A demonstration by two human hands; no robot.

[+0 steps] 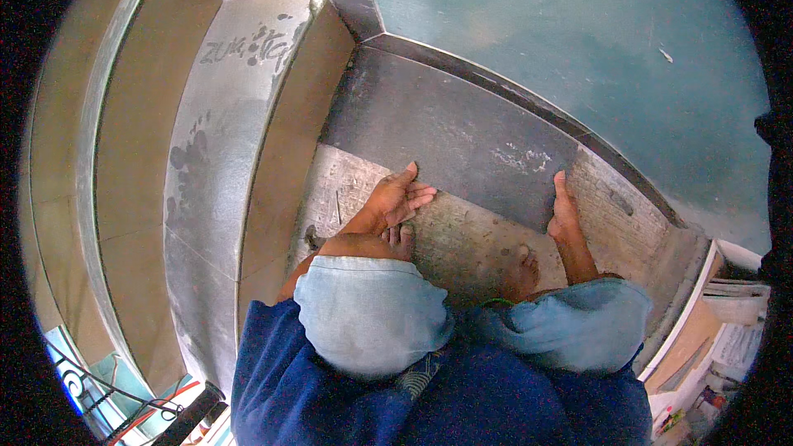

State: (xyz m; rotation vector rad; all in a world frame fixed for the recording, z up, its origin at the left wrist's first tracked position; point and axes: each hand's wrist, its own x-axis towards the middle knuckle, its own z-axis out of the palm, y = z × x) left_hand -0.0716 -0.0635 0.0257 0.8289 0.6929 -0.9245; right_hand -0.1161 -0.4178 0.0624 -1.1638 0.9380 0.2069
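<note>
A large dark grey floor tile [446,120] lies on the landing, with whitish scuffs near its right end. My left hand [401,196] is at its near edge, palm turned partly up. The fingers are stretched and apart, with the thumb beside the tile's edge. My right hand [563,208] is against the tile's near right corner, its thumb pointing away from me. Its other fingers are mostly hidden, so their grip does not show. Rough, dusty bare floor [471,231] shows on my side of the tile, with my bare feet [520,277] on it.
Steps [211,124] with grey treads and brown risers stand at the left, wet marks on one tread. A dark skirting strip [496,83] borders the far side below a blue-green surface [578,16]. Assorted items [710,396] lie at lower right; cables [124,396] at lower left.
</note>
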